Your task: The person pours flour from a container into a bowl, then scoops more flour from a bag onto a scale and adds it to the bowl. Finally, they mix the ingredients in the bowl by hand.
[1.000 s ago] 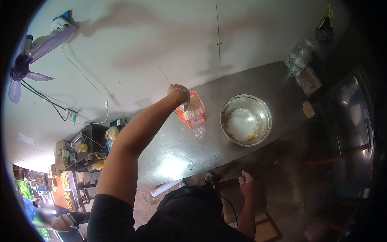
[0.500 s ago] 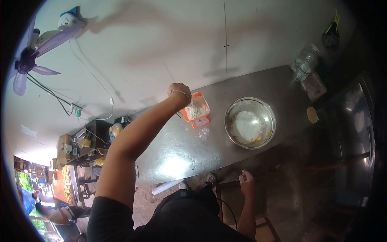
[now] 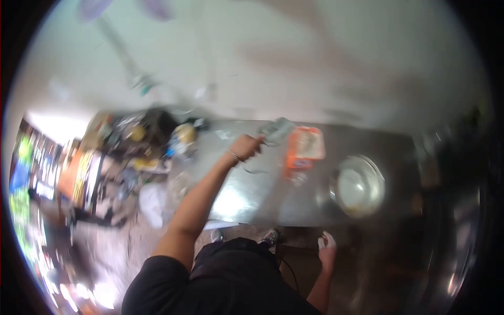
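Left hand (image 3: 247, 147), fingers clenched, is over the worktop (image 3: 247, 202) just beside the orange scale (image 3: 304, 148), with bare steel toward the near edge. Right hand (image 3: 326, 251) hangs below that edge; its fingers are too blurred to tell.

The tray (image 3: 304, 147) sits on the surface (image 3: 247, 202) near its back edge, by the wall, and the bowl (image 3: 359, 186) stands to its right, nearer the front. The left hand (image 3: 247, 147) is over the surface just left of the tray. The right hand (image 3: 326, 252) hangs in front of the near edge, and clutter (image 3: 136, 142) crowds the surface's left end.
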### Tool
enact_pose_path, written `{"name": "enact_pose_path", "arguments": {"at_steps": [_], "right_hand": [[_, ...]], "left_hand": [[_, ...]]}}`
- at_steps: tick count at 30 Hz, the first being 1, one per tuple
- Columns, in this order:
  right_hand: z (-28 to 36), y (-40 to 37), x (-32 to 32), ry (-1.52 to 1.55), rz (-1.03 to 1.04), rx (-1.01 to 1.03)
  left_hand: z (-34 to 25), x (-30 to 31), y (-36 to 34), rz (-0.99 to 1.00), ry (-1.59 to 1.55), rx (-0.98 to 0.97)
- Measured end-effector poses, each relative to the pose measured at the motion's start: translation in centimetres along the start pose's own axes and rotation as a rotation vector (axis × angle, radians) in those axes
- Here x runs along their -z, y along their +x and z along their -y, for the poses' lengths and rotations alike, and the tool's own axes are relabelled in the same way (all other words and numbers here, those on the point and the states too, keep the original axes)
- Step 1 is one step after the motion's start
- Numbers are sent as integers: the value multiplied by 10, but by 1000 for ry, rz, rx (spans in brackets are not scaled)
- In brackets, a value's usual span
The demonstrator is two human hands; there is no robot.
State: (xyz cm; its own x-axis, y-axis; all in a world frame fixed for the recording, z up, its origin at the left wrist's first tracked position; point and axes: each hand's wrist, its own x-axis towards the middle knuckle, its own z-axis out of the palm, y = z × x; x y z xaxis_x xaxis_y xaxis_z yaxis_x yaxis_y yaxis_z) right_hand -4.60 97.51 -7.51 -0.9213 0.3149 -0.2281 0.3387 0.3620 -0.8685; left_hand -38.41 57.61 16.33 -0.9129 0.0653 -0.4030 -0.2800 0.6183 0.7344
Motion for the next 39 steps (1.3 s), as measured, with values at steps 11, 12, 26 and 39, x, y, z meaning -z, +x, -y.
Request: {"name": "enact_pose_path", "arguments": {"at_steps": [11, 12, 26, 39], "right_hand": [[103, 2, -113, -326, 358, 92], [101, -2, -130, -324, 381, 137], [228, -87, -347, -921, 834, 304], [275, -129, -425, -972, 808, 207]], "left_hand": [[380, 69, -218, -793, -589, 497], [423, 75, -233, -869, -572, 562], [824, 176, -148, -589, 189, 852], [858, 87, -69, -121, 159, 604]]}}
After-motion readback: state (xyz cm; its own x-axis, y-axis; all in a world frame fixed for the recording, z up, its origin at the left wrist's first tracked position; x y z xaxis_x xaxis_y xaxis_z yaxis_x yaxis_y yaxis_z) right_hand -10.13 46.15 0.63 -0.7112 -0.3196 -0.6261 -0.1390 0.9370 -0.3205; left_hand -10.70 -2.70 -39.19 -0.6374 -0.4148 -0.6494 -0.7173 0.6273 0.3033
